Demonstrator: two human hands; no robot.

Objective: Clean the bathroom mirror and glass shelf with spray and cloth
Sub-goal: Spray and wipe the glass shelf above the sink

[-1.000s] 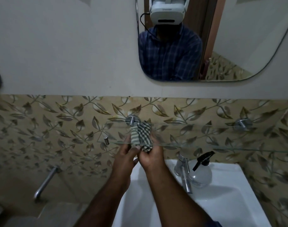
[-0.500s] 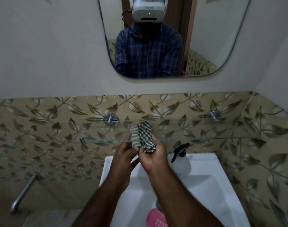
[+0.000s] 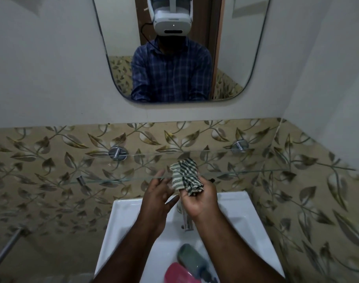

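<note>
a: where do we have the cloth (image 3: 186, 176) now?

b: bunched in our right hand (image 3: 201, 198), just above the white sink (image 3: 254, 219) and right at the front edge of the glass shelf (image 3: 276, 170). our fingers and thumb are curled round its lower half, so it is gripped, not just resting.

a: and which way does it run?

b: its long axis stands roughly upright, leaning a little away from the sink toward the tiled wall. the loose top end pokes up past the shelf edge; the crumpled bottom end sits in our palm.

a: what about our left hand (image 3: 157, 198)?

b: it is beside the cloth, on the side away from the right hand, fingers spread and fairly straight. the fingertips (image 3: 161, 173) come close to the striped fold, but we cannot tell whether they touch it. it has hold of nothing that we can see.

a: anything else by the sink?

b: the tap (image 3: 185, 220) rises from the back of the sink, mostly hidden behind our right wrist. at the sink's near edge lies a dark green bottle (image 3: 191, 260), pointing its narrow end toward us, and a pink thing (image 3: 176, 273) touching it, cut off by the frame.

a: and higher up?

b: the mirror (image 3: 235, 48) hangs on the wall well above the sink, with the shelf between the two, held on round metal mounts (image 3: 118, 153).
</note>
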